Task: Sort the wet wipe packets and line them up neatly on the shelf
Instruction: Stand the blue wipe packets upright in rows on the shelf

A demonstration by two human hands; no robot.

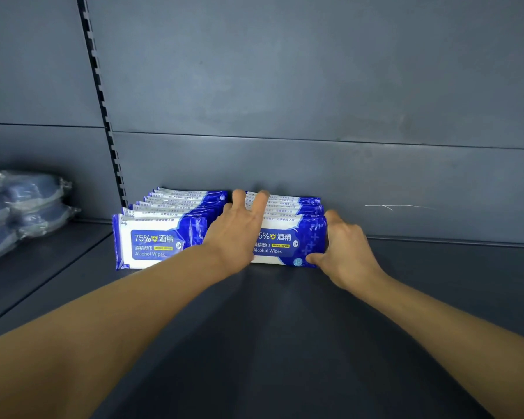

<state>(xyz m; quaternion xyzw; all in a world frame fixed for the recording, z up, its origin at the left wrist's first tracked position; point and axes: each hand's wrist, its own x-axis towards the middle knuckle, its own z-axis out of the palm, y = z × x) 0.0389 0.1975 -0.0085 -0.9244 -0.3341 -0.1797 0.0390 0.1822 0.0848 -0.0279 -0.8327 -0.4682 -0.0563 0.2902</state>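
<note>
Dark shelf (285, 343) under two packet rows (164, 234)

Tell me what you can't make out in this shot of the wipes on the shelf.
- Head view: the left hand covers the left part of the right row's front packet.
- How many packets stand in the left row or right row: only top edges show.
- The wrapped blue bundles: blurred, cut off by the left edge.
- Small yellow label print: too small.
</note>
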